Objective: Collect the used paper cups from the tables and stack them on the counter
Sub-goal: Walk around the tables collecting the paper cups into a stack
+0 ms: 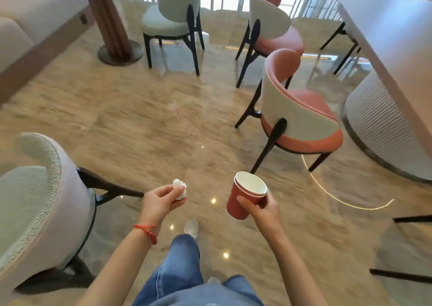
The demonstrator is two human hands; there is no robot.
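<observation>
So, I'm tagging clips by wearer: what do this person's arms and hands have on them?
Both forearms are bare, with no sleeves in view. The left hand has a red beaded string bracelet at its wrist. The right hand wears nothing visible: no ring, watch or glove.

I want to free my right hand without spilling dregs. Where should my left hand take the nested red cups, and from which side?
Probably on the bare upper wall of the nested red cups, just below the double rim, coming from the left. They tilt leftward, and the right hand wraps the lower right side. The left hand must first shed its crumpled tissue.
</observation>
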